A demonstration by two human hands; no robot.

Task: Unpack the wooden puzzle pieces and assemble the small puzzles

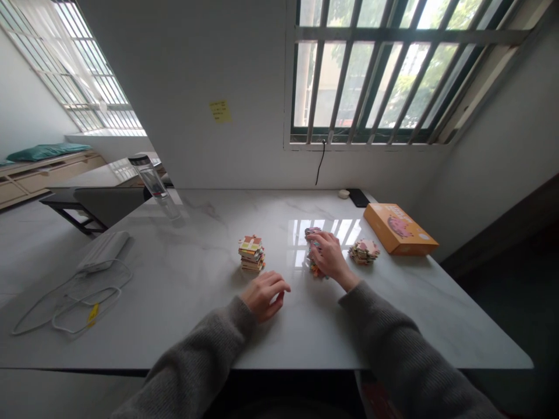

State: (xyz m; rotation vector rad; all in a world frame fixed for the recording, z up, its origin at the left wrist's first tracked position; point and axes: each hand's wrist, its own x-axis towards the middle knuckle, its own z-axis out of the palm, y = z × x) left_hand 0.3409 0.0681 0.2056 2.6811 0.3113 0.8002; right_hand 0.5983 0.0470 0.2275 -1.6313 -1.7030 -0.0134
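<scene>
My right hand [328, 256] is over the middle pile of jigsaw puzzle pieces [312, 231], its fingers curled onto them; the palm hides much of the pile, and colourful edges show behind and below the fingers. My left hand [264, 295] rests low above the table with nothing in it, thumb and fingers bent but apart. Just beyond it stands a taller stack of puzzle pieces [252, 254], a piece with green and white on top. To the right of my right hand sits a lower stack of puzzle pieces [364, 251] with pinkish tops.
An orange box [399, 228] lies at the right of the marble-patterned table [196, 326]. A black phone [358, 198] and a small white case [343, 194] are at the back. A glass bottle [151, 176] stands back left; a white power strip with its cable [103, 251] lies at left.
</scene>
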